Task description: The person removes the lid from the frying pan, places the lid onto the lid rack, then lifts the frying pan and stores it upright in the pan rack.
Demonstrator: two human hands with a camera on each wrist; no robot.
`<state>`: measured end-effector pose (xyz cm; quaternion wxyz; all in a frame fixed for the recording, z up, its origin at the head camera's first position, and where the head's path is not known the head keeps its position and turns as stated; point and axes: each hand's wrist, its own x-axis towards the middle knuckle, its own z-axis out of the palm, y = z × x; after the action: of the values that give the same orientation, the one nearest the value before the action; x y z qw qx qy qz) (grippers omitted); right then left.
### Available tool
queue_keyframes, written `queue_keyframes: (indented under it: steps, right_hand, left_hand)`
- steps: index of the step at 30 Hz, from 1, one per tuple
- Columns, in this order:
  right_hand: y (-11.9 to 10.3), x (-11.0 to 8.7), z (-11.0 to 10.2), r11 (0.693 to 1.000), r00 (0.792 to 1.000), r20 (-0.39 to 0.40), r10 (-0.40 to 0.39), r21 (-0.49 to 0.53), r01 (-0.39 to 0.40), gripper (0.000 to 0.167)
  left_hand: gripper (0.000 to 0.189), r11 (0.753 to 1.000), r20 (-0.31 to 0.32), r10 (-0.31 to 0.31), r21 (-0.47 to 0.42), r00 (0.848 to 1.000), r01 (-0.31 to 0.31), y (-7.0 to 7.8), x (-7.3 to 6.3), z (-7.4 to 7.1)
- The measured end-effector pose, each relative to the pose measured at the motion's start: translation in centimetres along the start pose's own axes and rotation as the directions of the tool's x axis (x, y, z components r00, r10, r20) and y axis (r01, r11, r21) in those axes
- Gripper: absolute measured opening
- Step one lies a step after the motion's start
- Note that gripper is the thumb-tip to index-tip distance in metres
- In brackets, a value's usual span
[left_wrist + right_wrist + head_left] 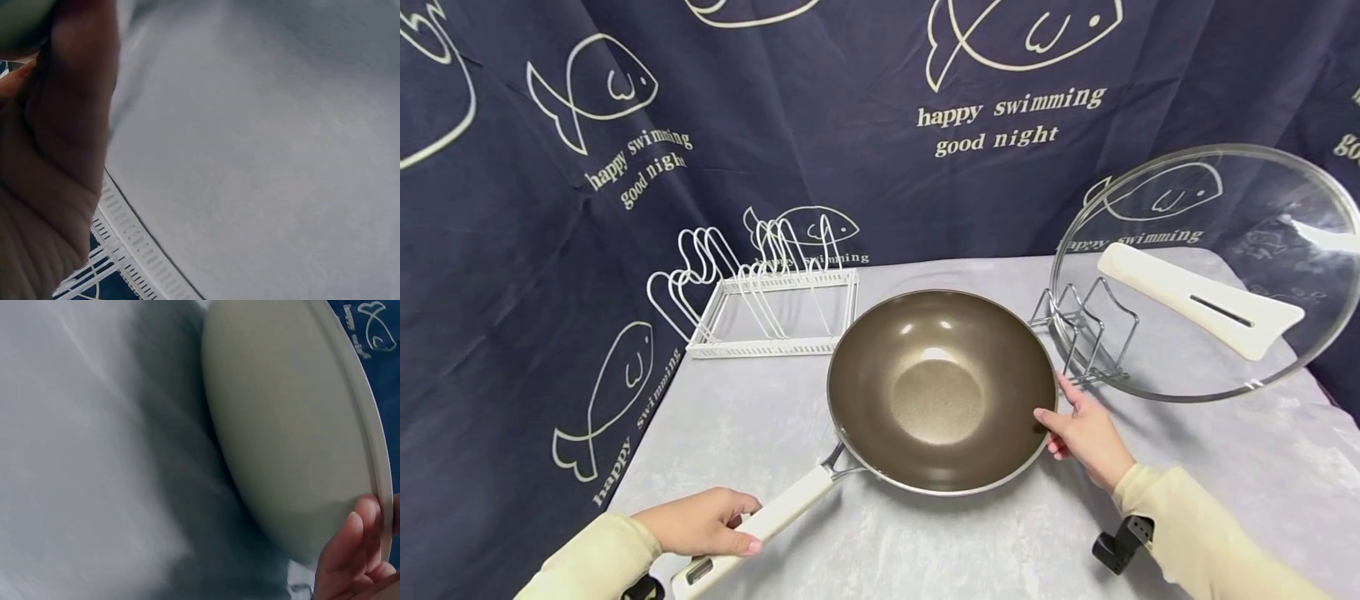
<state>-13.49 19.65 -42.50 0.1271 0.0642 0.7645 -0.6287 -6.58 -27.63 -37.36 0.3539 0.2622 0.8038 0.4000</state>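
A wok (936, 396) with a brown inside and a pale outer wall (281, 419) is held level over the table's middle. My left hand (703, 521) grips its cream handle (790, 504) at the lower left. At the opposite side my right hand (1086, 433) pinches the rim, thumb over the inside edge and fingers against the outer wall. In the right wrist view those fingertips (367, 509) press just under the rim. The left wrist view shows part of the left hand (59, 137) close up, with most of the handle out of frame.
A white wire rack (767, 346) stands at the back left. Right of the wok, a metal wire stand (1093, 333) holds a large glass lid (1195, 200) upright, with a cream handle bar (1202, 300). A dark blue fish-print curtain (820, 108) hangs behind the grey table (722, 425).
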Motion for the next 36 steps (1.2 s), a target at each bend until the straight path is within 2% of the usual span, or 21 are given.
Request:
queue_keyframes:
  steps: [4, 7, 15, 20, 24, 29, 32, 36]
  right_hand:
    - [0.0, -1.1, 0.8, 0.999, 1.000, -0.002, 0.027, 0.023, -0.027, 0.089]
    - [-0.1, -1.3, 1.1, 0.998, 0.999, 0.001, 0.035, 0.053, -0.035, 0.089]
    - [-0.9, 0.4, 0.7, 0.997, 1.000, 0.003, 0.015, 0.069, -0.015, 0.081]
    - [-1.0, 0.6, 0.8, 0.997, 0.999, -0.040, -0.003, 0.074, 0.006, 0.078]
    - [-0.7, -0.8, 2.3, 0.997, 0.998, -0.066, 0.003, 0.079, 0.002, 0.085]
    - [-0.4, -2.3, 4.1, 0.985, 0.998, -0.057, 0.018, 0.174, -0.007, 0.090]
    - [-0.4, -1.9, 4.1, 0.980, 0.998, -0.057, -0.008, 0.200, 0.020, 0.087]
    - [-0.7, -0.9, 3.5, 0.981, 0.999, -0.047, -0.006, 0.193, 0.015, 0.084]
  left_hand:
    - [0.011, 1.000, 0.013, -0.016, -0.023, 1.000, 0.016, 0.3, 0.3, -0.1]
    - [0.012, 1.000, 0.014, -0.002, -0.016, 1.000, 0.002, 0.4, 0.3, -0.2]
    - [0.009, 0.995, -0.012, 0.095, 0.027, 0.995, -0.094, 0.3, 1.0, -0.3]
    - [0.010, 0.996, -0.034, 0.090, 0.025, 0.995, -0.089, 0.4, 1.4, 0.1]
    - [0.011, 0.995, -0.041, 0.095, 0.048, 0.995, -0.093, 0.4, 1.4, 0.2]
    - [0.009, 0.990, -0.037, 0.115, 0.087, 0.993, -0.112, 0.5, 1.5, 0.0]
    - [0.009, 0.992, -0.064, 0.101, 0.088, 0.993, -0.095, 0.7, 1.8, 0.3]
    - [0.014, 0.996, -0.113, 0.068, 0.061, 0.991, -0.061, 1.1, 2.3, 1.6]
